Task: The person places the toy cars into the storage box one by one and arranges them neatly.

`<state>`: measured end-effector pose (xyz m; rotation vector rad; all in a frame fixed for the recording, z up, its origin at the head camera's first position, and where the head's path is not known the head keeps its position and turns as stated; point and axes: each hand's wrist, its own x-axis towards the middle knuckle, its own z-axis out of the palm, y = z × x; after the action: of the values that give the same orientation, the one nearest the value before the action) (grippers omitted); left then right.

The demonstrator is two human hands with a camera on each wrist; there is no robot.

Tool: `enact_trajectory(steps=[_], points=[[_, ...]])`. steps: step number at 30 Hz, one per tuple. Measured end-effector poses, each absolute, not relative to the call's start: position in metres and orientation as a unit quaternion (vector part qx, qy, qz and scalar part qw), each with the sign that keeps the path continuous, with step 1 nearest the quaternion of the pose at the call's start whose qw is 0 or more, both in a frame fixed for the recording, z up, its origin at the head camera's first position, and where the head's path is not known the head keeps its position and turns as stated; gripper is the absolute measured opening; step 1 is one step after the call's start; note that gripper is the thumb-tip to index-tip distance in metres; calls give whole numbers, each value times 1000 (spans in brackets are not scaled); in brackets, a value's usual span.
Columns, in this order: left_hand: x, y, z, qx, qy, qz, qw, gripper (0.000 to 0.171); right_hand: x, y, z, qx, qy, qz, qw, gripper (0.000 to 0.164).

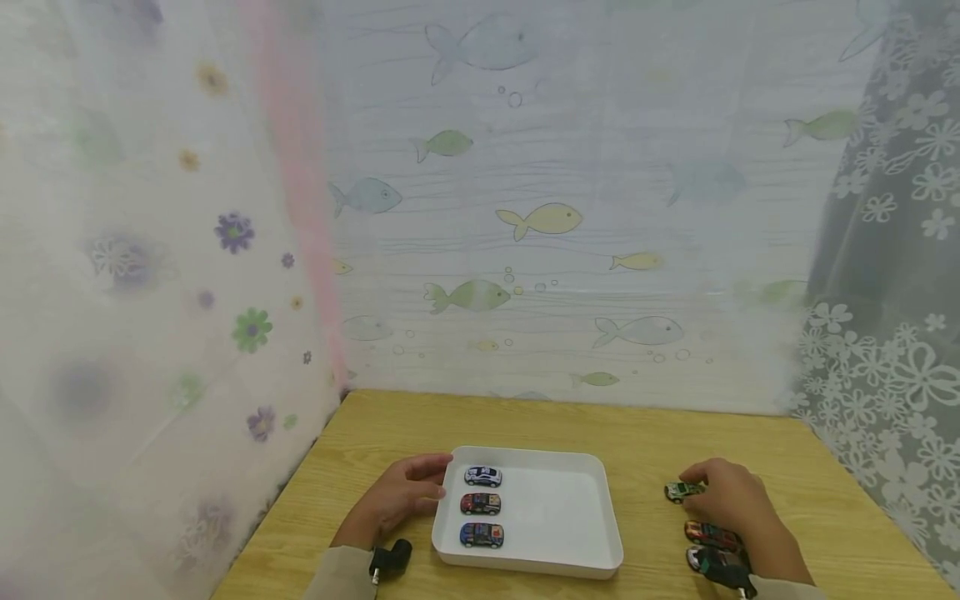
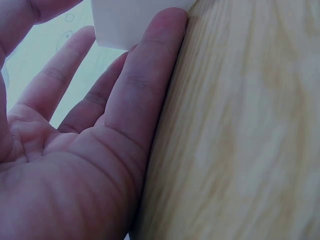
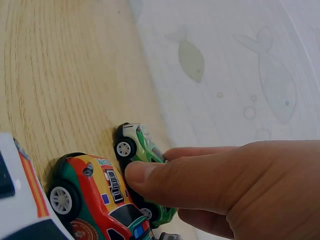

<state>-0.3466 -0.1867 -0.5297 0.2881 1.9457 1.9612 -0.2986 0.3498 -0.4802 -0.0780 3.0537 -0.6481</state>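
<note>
A white tray (image 1: pixel 555 517) lies on the table with three toy cars in a column along its left side: a white-and-purple one (image 1: pixel 482 476), a red one (image 1: pixel 480 503) and a blue one (image 1: pixel 482 535). Against the tray's left side rests my left hand (image 1: pixel 399 498), its fingers extended and touching the wall. My right hand (image 1: pixel 733 498) pinches a green-and-white toy car (image 3: pixel 142 142) between thumb and fingers, to the right of the tray. Nearer to me, partly under that wrist, stand a red-and-yellow toy car (image 3: pixel 95 185) and a white toy car (image 3: pixel 15 195).
The wooden table (image 1: pixel 540 423) meets a fish-print curtain (image 1: pixel 540 350) at the back. Flower-print curtains hang at the left (image 1: pixel 187 333) and right (image 1: pixel 900 375). A small black device (image 1: pixel 392 557) is strapped to each wrist.
</note>
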Motion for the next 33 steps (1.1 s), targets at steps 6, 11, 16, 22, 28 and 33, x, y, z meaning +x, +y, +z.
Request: enact_trajectory(steps=[6, 11, 16, 22, 28, 33], points=[[-346, -188, -529, 103, 693, 691, 178, 66, -299, 349, -484, -35, 976, -215, -1, 33], [-346, -188, -528, 106, 692, 691, 180, 66, -300, 345, -483, -36, 974, -223, -3, 28], [-346, -189, -528, 100, 693, 691, 181, 65, -300, 343, -483, -37, 976, -216, 0, 28], [-346, -188, -528, 94, 697, 688, 179, 66, -301, 337, -482, -43, 975, -217, -5, 26], [-346, -188, -529, 94, 693, 693, 178, 66, -301, 330, -484, -50, 973, -222, -27, 24], [-346, -188, -529, 98, 692, 692, 177, 66, -301, 325, -484, -57, 973, -220, -34, 25]])
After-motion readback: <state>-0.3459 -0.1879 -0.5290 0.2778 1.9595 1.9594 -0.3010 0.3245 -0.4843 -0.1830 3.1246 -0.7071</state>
